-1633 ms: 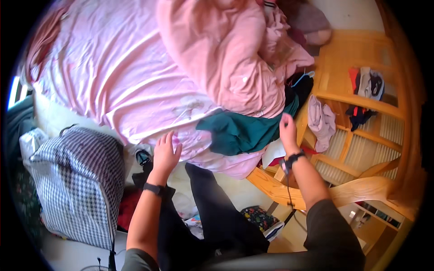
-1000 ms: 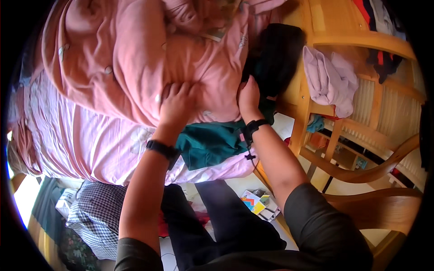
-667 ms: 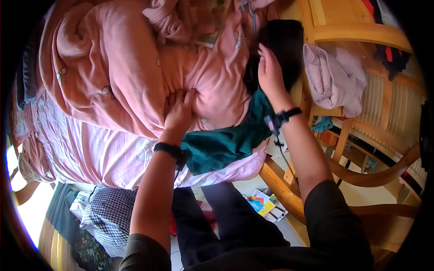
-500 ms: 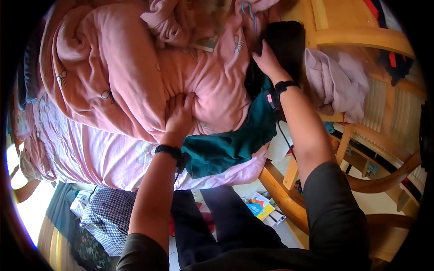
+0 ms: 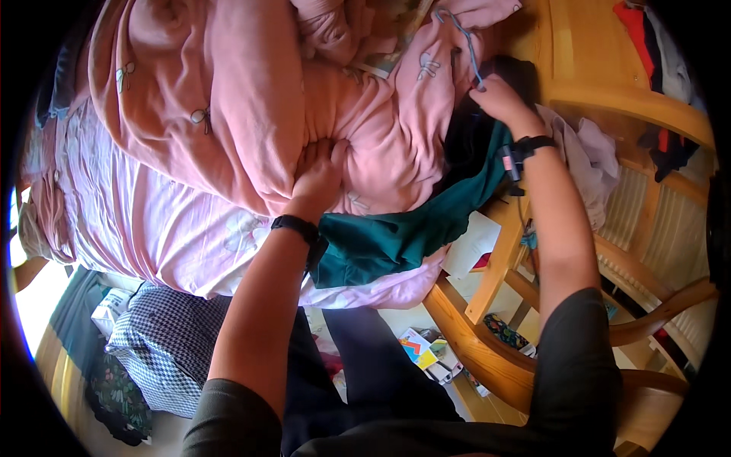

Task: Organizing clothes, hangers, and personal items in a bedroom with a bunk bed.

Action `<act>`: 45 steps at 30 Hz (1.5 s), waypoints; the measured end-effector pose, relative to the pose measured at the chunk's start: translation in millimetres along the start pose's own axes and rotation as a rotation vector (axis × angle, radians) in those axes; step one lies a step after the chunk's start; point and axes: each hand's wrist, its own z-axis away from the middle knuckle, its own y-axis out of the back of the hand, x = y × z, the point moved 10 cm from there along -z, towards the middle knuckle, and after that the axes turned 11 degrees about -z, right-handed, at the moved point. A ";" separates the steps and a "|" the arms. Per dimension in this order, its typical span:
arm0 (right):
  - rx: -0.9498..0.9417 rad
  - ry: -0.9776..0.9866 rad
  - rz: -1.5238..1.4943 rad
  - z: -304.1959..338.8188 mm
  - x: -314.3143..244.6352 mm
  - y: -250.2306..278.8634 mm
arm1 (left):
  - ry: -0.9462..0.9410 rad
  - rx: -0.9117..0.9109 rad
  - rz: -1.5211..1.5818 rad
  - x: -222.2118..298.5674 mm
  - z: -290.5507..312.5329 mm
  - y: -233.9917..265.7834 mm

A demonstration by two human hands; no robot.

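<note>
My left hand (image 5: 318, 175) is sunk into a fold of the thick pink blanket (image 5: 251, 99), its fingertips partly hidden and the cloth creased around them. Farther right, my right hand (image 5: 506, 103) is closed, and the lower end of a thin blue hanger (image 5: 470, 47) runs into its fingers. A black garment (image 5: 470, 133) lies under and beside that hand. Dark green cloth (image 5: 388, 240) stretches from below my left wrist up toward my right wrist, partly covered by the blanket. Both wrists carry black bands.
The bed has a pale pink sheet (image 5: 152, 221). Wooden rails (image 5: 495, 266) and a curved wooden frame (image 5: 487, 350) stand at the right, with a pale mauve garment (image 5: 586, 160) draped beyond. A houndstooth bag (image 5: 167, 343) sits at lower left; booklets (image 5: 419, 350) lie near my legs.
My right hand has moved right from the black garment and now has the hanger's lower end at its fingers. The green cloth is pulled straighter. My left hand stays in the blanket; the view has shifted.
</note>
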 end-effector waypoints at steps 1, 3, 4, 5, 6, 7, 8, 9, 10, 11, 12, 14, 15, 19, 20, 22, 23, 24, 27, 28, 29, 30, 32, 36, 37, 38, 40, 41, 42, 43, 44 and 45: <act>-0.138 0.011 -0.062 4.3 -22.7 6.2 | -0.007 0.012 0.009 -6.8 7.7 3.4; -0.240 -0.116 -0.196 19.1 -16.7 36.3 | -0.032 0.044 0.053 1.3 6.7 8.4; -0.270 -0.263 -0.339 33.7 -29.6 42.6 | -0.016 0.018 0.024 -5.0 14.9 7.9; -0.206 -0.324 -0.462 47.1 -47.7 57.7 | -0.010 0.004 0.009 -6.3 17.3 8.4; -0.114 -0.371 -0.547 62.3 -61.8 73.2 | -0.006 0.008 0.022 -5.3 18.1 10.5; -0.105 -0.377 -0.643 73.3 -76.3 76.6 | -0.005 0.033 0.061 -7.1 22.1 14.7; -0.098 -0.382 -0.741 83.0 -90.6 77.0 | -0.001 0.055 0.098 -10.4 27.7 19.0; -0.048 -0.383 -0.803 98.1 -91.1 79.6 | -0.001 0.023 0.182 -4.9 28.3 25.5; -0.010 -0.374 -0.875 109.6 -106.4 74.8 | 0.007 0.015 0.187 -4.6 37.2 30.9; 0.153 -0.381 -0.920 131.9 -116.4 72.4 | 0.021 0.032 0.240 -5.0 47.1 39.1; 0.227 -0.319 -0.954 152.4 -148.7 69.0 | 0.037 0.058 0.280 -12.9 55.9 48.8; 0.210 -0.401 -0.942 179.0 -148.1 41.7 | 0.035 0.080 0.304 -9.7 71.8 55.9; 0.233 -0.399 -0.939 194.0 -158.3 32.0 | 0.036 0.090 0.328 -9.4 83.9 67.3; 0.272 -0.304 -0.806 258.5 -211.6 13.8 | 0.116 -0.006 0.536 -9.9 134.7 100.8; 0.292 -0.249 -0.729 274.2 -228.6 15.9 | 0.131 -0.033 0.595 -9.7 147.5 109.6; 0.344 -0.292 -0.854 299.6 -282.7 8.7 | 0.210 -0.179 0.701 -12.3 180.0 113.0; 0.339 -0.313 -0.887 310.2 -289.7 -1.3 | 0.217 -0.149 0.803 -10.4 190.5 121.5; 0.335 -0.331 -0.920 320.2 -296.1 -10.2 | 0.222 -0.117 0.906 -7.7 200.3 130.2; 0.372 -0.306 -0.788 343.0 -307.0 -17.5 | 0.288 -0.194 1.159 10.7 222.5 144.8; 0.386 -0.312 -0.776 346.2 -312.8 -20.1 | 0.321 -0.185 1.270 14.5 230.2 142.1; 0.402 -0.319 -0.857 352.8 -322.3 -26.7 | 0.377 -0.258 1.435 20.9 238.0 134.3; 0.416 -0.330 -0.940 365.2 -334.6 -32.1 | 0.447 -0.320 1.644 28.3 243.7 133.0; 0.463 -0.375 -1.018 398.9 -360.5 -38.1 | 0.636 -0.325 1.886 32.6 252.0 160.2; 0.363 -0.074 -0.922 452.6 -489.2 -48.2 | 0.426 -0.592 1.998 57.0 267.2 175.8; 0.324 -0.106 -0.866 465.2 -494.3 -56.4 | 0.443 -0.684 1.877 57.1 275.1 177.2; 0.282 -0.212 -0.965 477.6 -489.1 -67.7 | 0.461 -0.767 1.749 55.5 283.9 178.4; 0.406 -0.237 -1.046 498.6 -485.6 -89.2 | 0.363 -0.627 1.619 55.4 303.1 186.8; 0.460 -0.153 -0.950 512.6 -504.9 -88.5 | 0.294 -0.490 1.516 45.4 311.0 195.5; 0.487 -0.113 -0.952 525.8 -522.4 -90.1 | 0.286 -0.508 1.481 40.7 323.6 198.9; 0.467 -0.159 -0.980 541.2 -529.2 -97.7 | 0.407 -0.610 1.445 34.8 342.0 197.2; 0.440 -0.203 -1.011 558.3 -536.3 -106.8 | 0.536 -0.705 1.399 26.5 364.8 195.7; 0.455 -0.140 -1.159 572.8 -552.0 -103.7 | 0.500 -0.701 1.517 25.5 382.8 212.8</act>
